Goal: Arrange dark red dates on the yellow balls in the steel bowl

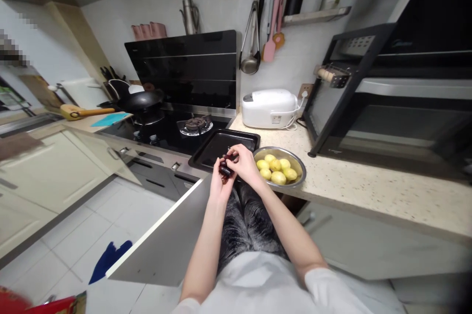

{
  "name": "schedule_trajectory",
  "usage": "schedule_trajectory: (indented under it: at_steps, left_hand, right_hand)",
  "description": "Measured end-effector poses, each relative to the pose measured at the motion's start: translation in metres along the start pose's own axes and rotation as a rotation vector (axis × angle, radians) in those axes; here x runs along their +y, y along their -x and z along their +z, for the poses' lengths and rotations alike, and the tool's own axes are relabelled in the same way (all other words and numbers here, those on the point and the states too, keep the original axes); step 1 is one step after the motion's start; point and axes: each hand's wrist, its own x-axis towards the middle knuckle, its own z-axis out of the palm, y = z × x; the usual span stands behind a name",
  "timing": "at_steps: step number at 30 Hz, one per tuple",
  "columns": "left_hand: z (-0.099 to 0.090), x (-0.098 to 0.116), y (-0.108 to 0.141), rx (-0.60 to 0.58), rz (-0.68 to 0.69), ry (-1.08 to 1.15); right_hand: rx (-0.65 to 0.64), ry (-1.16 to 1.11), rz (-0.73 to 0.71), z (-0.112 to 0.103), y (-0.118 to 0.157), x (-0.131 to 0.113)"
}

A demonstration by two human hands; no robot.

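In front of my body, above the near edge of a black baking tray (214, 144), both hands are together. My left hand (220, 187) is closed around a small, dark, shiny object (224, 169) with a reddish-brown tint; its kind is unclear. My right hand (244, 164) reaches over from the right, its fingers bent and pinching at the top of the same dark object. Just right of my right hand, a steel bowl (303, 176) contains several yellow, peeled-looking round potatoes (278, 177).
A white rice cooker (271, 107) stands behind the bowl. Left of the tray are a gas burner (196, 125) and a black wok (142, 100). An open cabinet door (165, 240) juts out by my legs. A blue oven mitt (108, 260) lies on the floor.
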Motion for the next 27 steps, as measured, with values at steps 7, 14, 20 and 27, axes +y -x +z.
schedule_trajectory:
  at_steps: [7,14,20,27]
  left_hand:
    - [0.003,-0.038,0.023,-0.099,-0.051,-0.143]
    - [0.008,-0.058,0.036,-0.094,-0.188,-0.107]
    - [0.005,-0.070,0.042,-0.123,-0.208,-0.111]
    - [0.003,-0.069,0.048,-0.228,-0.138,-0.182]
  right_hand:
    - [0.070,-0.105,0.047,-0.041,0.048,0.012]
    - [0.205,-0.238,0.159,-0.063,0.064,0.023]
    - [0.229,-0.330,0.182,-0.068,0.066,0.033]
    - [0.449,-0.090,0.274,-0.105,0.066,0.069]
